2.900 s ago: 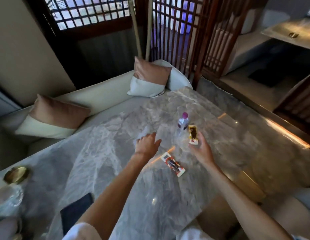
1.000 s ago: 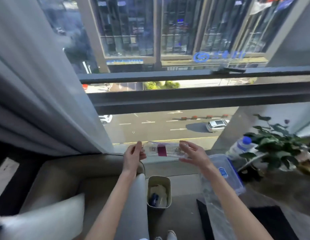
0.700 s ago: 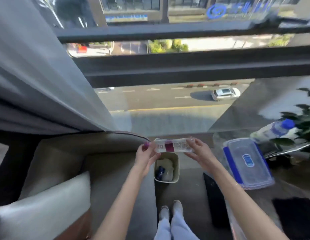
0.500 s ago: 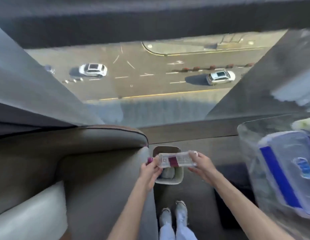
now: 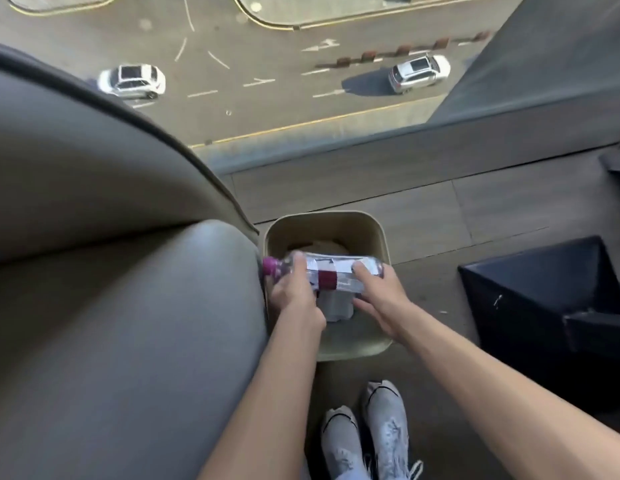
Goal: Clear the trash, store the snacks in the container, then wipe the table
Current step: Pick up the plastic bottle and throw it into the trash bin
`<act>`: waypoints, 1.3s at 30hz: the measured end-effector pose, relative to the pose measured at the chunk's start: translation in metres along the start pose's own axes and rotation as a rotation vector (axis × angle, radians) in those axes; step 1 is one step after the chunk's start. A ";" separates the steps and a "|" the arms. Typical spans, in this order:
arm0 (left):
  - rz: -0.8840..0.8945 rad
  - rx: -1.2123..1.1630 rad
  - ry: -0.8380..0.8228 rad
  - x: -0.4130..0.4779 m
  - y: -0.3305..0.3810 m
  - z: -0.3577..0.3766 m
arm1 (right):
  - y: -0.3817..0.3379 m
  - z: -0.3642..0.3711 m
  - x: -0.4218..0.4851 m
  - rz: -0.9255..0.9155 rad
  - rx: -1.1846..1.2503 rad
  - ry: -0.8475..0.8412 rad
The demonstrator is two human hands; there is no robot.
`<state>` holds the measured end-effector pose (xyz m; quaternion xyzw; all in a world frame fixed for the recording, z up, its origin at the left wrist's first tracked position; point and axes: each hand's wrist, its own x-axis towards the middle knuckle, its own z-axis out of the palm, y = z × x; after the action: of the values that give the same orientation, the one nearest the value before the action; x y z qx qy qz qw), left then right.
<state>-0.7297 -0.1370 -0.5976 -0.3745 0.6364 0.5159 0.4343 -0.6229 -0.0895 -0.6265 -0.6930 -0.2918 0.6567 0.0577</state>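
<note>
Both hands grip the bottle (image 5: 327,275) sideways, left hand (image 5: 293,292) near the cap and right hand (image 5: 377,294) at the base, directly over the bin (image 5: 370,223), apparently so it drops straight in.

Head view (sole camera) looks steeply down, near bin (image 5: 327,233).

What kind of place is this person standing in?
Probably a high-floor lounge or hotel room: a window looks straight down on cars in a street, beside a grey sofa and a small waste bin on the floor.
</note>
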 end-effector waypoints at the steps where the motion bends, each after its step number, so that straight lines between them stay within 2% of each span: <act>1: 0.009 -0.004 -0.019 0.006 0.000 0.003 | 0.004 0.003 0.005 0.011 0.007 0.001; 8: -0.107 0.204 -0.211 0.029 0.006 0.007 | 0.011 0.019 0.016 0.061 -0.037 0.083; 12: -0.130 0.365 -0.247 0.016 0.020 0.002 | -0.001 0.017 -0.002 0.033 -0.270 0.165; 15: 0.054 0.634 -0.230 -0.016 0.027 -0.008 | -0.015 0.007 -0.039 -0.014 -0.514 0.206; 19: 0.418 1.081 -0.246 -0.076 0.042 -0.028 | -0.041 -0.014 -0.108 -0.107 -0.817 0.194; 21: 0.639 1.320 -0.285 -0.116 0.053 -0.043 | -0.061 -0.027 -0.153 -0.278 -1.018 0.230; 23: 0.921 1.551 -0.289 -0.167 0.063 -0.062 | -0.084 -0.039 -0.209 -0.551 -1.216 0.291; 25: 1.092 1.706 -0.257 -0.225 0.078 -0.081 | -0.107 -0.052 -0.271 -0.744 -1.343 0.306; 27: 1.129 1.802 -0.240 -0.290 0.093 -0.100 | -0.125 -0.072 -0.338 -0.814 -1.373 0.301; 30: 1.118 1.926 -0.209 -0.386 0.115 -0.125 | -0.144 -0.104 -0.431 -0.797 -1.381 0.270; 34: 1.160 1.968 -0.202 -0.501 0.120 -0.149 | -0.151 -0.152 -0.532 -0.847 -1.302 0.255; 39: 1.377 2.077 -0.208 -0.613 0.089 -0.139 | -0.145 -0.222 -0.613 -0.888 -1.194 0.338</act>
<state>-0.6257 -0.2388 0.0202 0.5979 0.7685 -0.0825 0.2126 -0.4413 -0.1974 0.0072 -0.5152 -0.8360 0.1875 -0.0241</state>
